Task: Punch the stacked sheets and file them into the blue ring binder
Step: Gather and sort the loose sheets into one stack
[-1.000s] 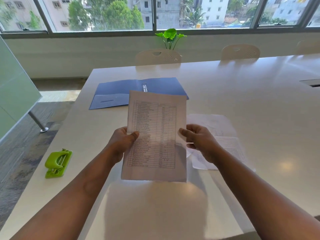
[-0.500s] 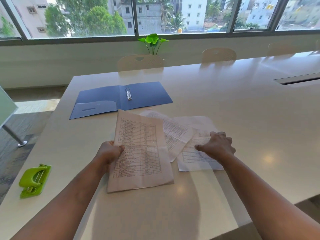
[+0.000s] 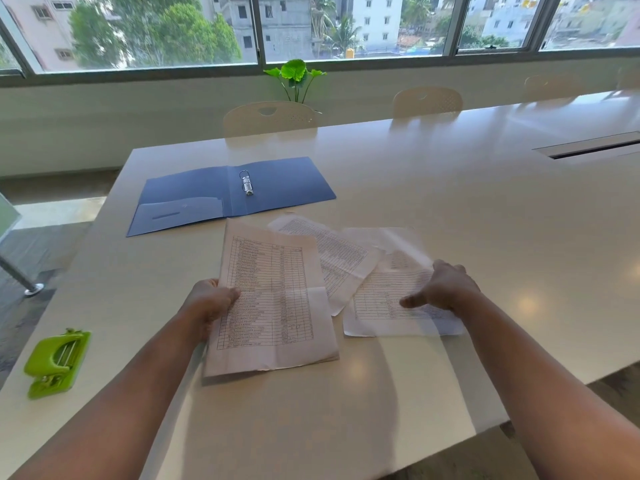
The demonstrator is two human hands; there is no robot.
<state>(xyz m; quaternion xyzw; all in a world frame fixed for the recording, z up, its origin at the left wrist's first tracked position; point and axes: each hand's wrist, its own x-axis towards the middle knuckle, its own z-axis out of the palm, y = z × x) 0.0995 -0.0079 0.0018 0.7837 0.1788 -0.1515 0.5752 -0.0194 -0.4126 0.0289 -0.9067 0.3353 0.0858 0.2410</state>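
A stack of printed sheets lies on the white table in front of me. My left hand grips its left edge, thumb on top. Two more loose sheets lie to the right: one partly under the stack, another under my right hand, which rests on it with fingers curled and the thumb pointing left. The blue ring binder lies open and flat beyond the papers, its metal rings at the spine. A green hole punch sits at the table's left edge.
Pale chairs stand along the far side of the table, with a green potted plant behind them below the windows. A cable slot is set into the table at the far right. The floor drops away on the left.
The stack was held up in both hands, then lowered onto the table. My right hand let go and moved right onto a loose sheet. My left hand still holds the stack.
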